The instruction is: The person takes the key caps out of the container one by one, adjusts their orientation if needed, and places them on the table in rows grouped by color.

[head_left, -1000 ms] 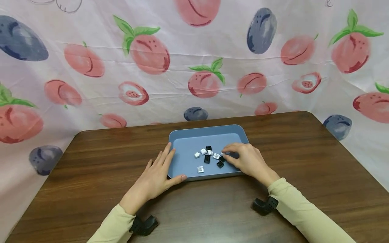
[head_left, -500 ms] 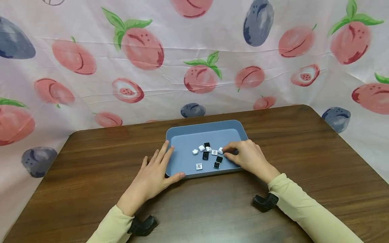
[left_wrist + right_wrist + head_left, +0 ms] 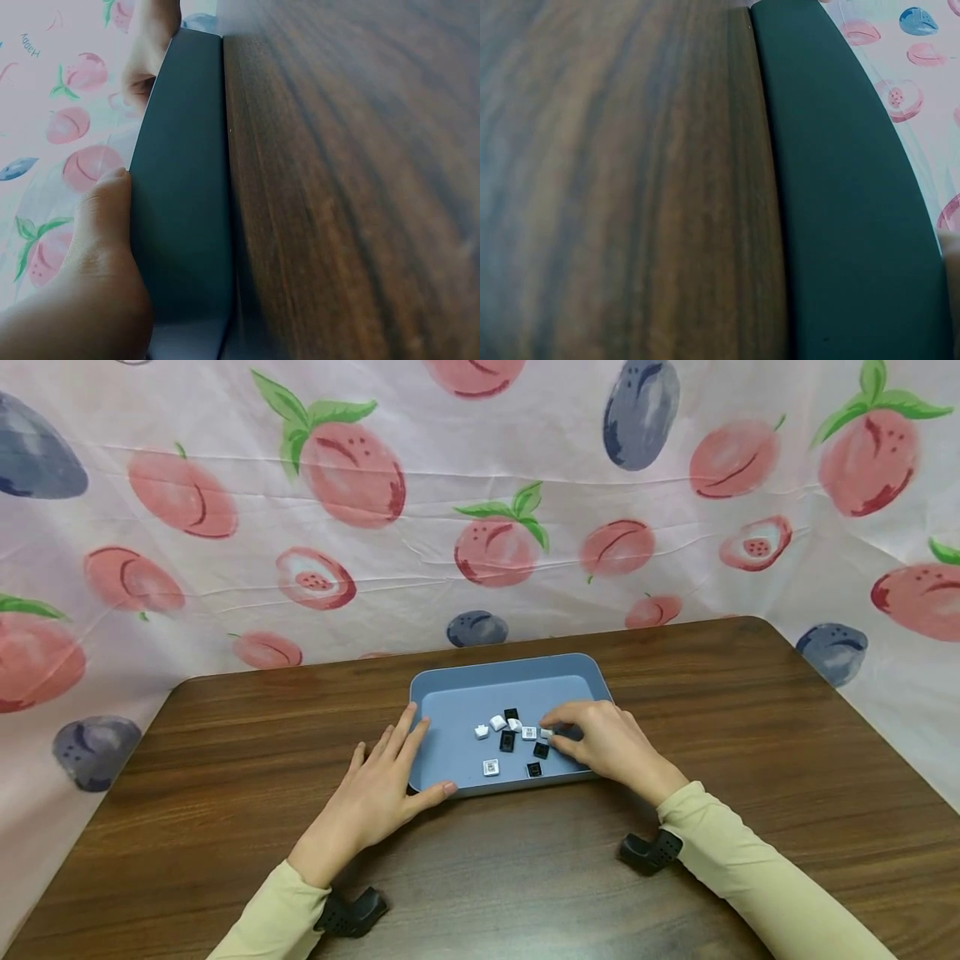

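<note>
Blue tray [image 3: 454, 693] on a brown wooden worktop [image 3: 315, 735], containing ten small keycaps [image 3: 507, 741], six white and four black. The right hand [image 3: 615, 739] extends over the tray's right side, its thumb and forefinger pinching a white keycap [image 3: 546, 734] at the right end of a loose cluster; whether this piece is clear of the tray floor cannot be told. A second white piece lies just to its left, a black one just in front. One white and one black piece lie nearer the front wall. The left hand [image 3: 375, 789] is spread, fingers extended at the tray's left rim, thumb at the near-left corner; the left wrist view shows this thumb at the wall's top edge. Pale sleeves [image 3: 757, 868] cover both forearms, with a black device [image 3: 352, 913] at each wrist. Behind hangs a fruit-print cloth [image 3: 420, 568].
</note>
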Available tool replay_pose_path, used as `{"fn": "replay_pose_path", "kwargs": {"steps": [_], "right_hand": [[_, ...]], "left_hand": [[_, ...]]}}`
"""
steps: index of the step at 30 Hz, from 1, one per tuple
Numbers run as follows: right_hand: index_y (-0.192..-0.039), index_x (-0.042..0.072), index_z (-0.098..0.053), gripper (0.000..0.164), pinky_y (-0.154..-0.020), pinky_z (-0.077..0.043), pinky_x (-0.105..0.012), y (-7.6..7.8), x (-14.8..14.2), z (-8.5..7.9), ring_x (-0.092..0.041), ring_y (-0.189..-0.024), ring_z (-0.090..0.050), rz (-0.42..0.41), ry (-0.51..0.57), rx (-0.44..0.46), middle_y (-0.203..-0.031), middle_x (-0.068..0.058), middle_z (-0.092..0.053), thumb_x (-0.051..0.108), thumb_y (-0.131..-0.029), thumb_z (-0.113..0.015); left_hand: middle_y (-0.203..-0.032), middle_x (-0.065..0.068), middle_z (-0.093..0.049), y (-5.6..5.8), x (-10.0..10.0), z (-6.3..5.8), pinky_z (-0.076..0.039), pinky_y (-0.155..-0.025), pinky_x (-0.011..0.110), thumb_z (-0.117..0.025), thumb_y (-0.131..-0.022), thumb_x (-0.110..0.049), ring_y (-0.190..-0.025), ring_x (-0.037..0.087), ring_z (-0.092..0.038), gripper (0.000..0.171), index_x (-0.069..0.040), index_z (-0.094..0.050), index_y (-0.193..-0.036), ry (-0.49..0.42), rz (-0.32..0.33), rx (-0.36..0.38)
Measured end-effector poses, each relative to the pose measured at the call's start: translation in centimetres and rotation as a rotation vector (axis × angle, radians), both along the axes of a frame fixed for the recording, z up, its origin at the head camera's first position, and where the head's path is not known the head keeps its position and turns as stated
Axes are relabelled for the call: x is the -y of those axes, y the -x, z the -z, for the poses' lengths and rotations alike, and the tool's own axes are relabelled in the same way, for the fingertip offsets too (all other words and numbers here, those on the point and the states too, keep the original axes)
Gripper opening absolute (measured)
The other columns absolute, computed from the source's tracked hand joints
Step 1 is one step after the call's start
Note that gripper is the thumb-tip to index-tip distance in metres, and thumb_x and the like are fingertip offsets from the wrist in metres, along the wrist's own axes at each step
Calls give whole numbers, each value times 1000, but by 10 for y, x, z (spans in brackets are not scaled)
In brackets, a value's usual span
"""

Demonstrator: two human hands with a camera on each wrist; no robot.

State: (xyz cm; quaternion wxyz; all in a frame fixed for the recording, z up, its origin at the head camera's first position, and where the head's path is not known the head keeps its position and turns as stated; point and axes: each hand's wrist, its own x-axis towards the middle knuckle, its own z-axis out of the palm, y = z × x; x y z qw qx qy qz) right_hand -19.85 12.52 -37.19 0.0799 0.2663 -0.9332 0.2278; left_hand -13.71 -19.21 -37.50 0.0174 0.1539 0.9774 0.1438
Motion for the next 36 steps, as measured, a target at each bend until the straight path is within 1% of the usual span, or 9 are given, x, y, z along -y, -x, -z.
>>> {"fn": "replay_pose_path", "kwargs": {"steps": [3, 10, 15, 21, 25, 28, 30, 33, 36], "right_hand": [[-109, 21, -81, 19, -77, -59, -47, -1, 0, 1, -19, -101, -73, 19, 16, 8, -106, 3, -78, 22, -90, -80], [-108, 13, -81, 23, -72, -57, -41, -1, 0, 1, -15, -84, -73, 61, 45, 23, -92, -1, -78, 20, -86, -83], [-103, 14, -82, 19, -66, -55, -37, -1, 0, 1, -11, -77, -70, 76, 43, 21, -84, 3, -77, 22, -85, -84], [-104, 17, -82, 20, -64, -55, -39, -3, 0, 1, -10, -77, -71, 74, 45, 0, -82, 6, -76, 26, -86, -83], [-104, 15, -82, 21, -64, -57, -40, -6, 3, 1, -11, -78, -73, 23, 76, -93, -87, 2, -78, 23, -85, -85], [-104, 13, -81, 22, -64, -58, -37, -12, 9, 1, -12, -77, -73, -50, 113, -191, -90, 0, -78, 20, -83, -86], [-106, 12, -81, 24, -64, -58, -34, -18, 15, 0, -12, -77, -72, -102, 148, -232, -91, -1, -78, 19, -83, -86], [-106, 11, -81, 25, -65, -56, -31, -26, 25, -3, -11, -79, -71, -160, 212, -260, -91, 0, -78, 18, -82, -87], [-106, 9, -81, 25, -64, -56, -30, -35, 32, -5, -12, -79, -68, -219, 280, -233, -92, 0, -77, 15, -82, -86]], "left_hand": [[-173, 9, -7, 0, -1, 0, -23, -110, 78, -53, -93, -73, -148, 48, -32, 97, -12, -24, -163, -3, 0, -1], [-173, 8, -6, 0, -1, 0, -23, -111, 77, -54, -93, -72, -149, 48, -32, 97, -12, -24, -163, -9, 0, 16], [-173, 7, -5, 0, -1, -1, -24, -111, 77, -55, -93, -71, -148, 49, -32, 96, -12, -25, -163, -18, 0, 15], [-173, 9, -5, 0, -1, 0, -25, -111, 75, -56, -93, -70, -147, 48, -35, 96, -11, -25, -163, -30, 2, 21], [-173, 9, -5, 0, 0, 1, -25, -111, 75, -56, -93, -71, -147, 46, -36, 96, -12, -24, -163, -33, -2, 27], [-173, 8, -5, 0, 0, 2, -26, -111, 76, -55, -93, -71, -148, 45, -36, 96, -12, -24, -163, -30, -6, 23], [-173, 7, -5, -1, 0, 2, -26, -110, 76, -55, -93, -72, -149, 43, -35, 97, -12, -24, -163, -29, -7, 19], [-173, 7, -6, 0, 0, 1, -26, -110, 76, -55, -93, -72, -150, 40, -34, 97, -11, -25, -163, -29, -7, 12], [-173, 6, -6, 0, 0, 1, -26, -110, 77, -54, -93, -72, -150, 39, -34, 97, -12, -25, -163, -31, -6, 12]]}}
